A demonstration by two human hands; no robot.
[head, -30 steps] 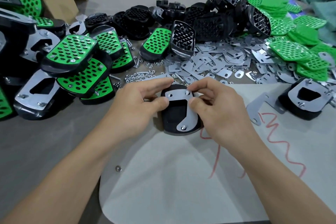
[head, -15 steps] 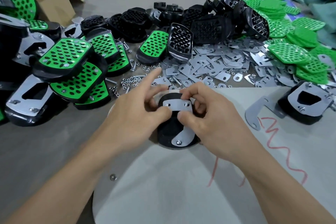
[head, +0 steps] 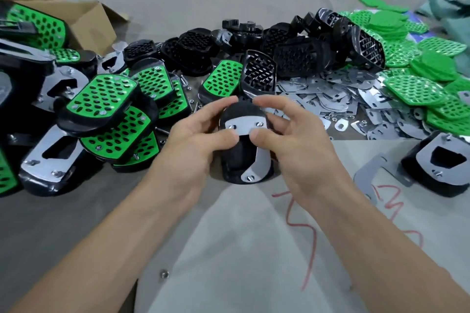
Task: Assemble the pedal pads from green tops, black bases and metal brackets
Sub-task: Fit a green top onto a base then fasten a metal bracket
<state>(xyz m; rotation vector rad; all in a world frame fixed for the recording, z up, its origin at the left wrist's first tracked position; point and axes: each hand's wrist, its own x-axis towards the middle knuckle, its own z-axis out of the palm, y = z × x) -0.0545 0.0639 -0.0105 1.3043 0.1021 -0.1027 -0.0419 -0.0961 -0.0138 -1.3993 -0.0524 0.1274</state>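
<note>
A black base [head: 236,160] lies bottom side up at the table's centre, its far end tilted up. A curved metal bracket [head: 245,123] with three screws lies on it. My left hand [head: 193,145] grips the base from the left, its thumb pressing the bracket's top bar and its fingers curled over the far edge. My right hand [head: 300,145] grips it from the right in the same way, thumb on the bracket next to the left thumb. The green top of this pad is hidden underneath.
Finished green pads [head: 101,99] are heaped at the left by a cardboard box [head: 86,23]. Black bases [head: 292,58] are piled at the back, loose brackets [head: 330,99] behind my hands, green tops [head: 412,89] at the right. Another bracketed pad [head: 437,165] and a loose bracket [head: 373,173] lie right. A nut [head: 164,273] lies near.
The pad's far end has come up off the table. My left forefinger, stretched out before, now curls over the pad's far edge, and both thumbs meet on the bracket's top bar.
</note>
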